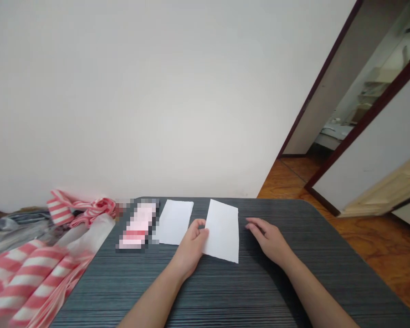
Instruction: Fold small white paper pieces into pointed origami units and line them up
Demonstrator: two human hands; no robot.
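Over the dark table, your left hand pinches one white sheet; your right hand waits empty, fingers loosely parted; the other paper lies untouched.

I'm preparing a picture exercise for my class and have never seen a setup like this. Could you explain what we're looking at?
There is no machine here: these are a person's two bare hands. The single picture comes from a camera worn on the person's head, looking forward and down. The left hand holds a white sheet by its left edge. The right hand is beside it, holding nothing. On the dark table, to the left, lies more white paper, and beyond that a pinkish item blurred too much to identify. Red-and-white striped cloth lies left of the table. A pale wall stands behind.
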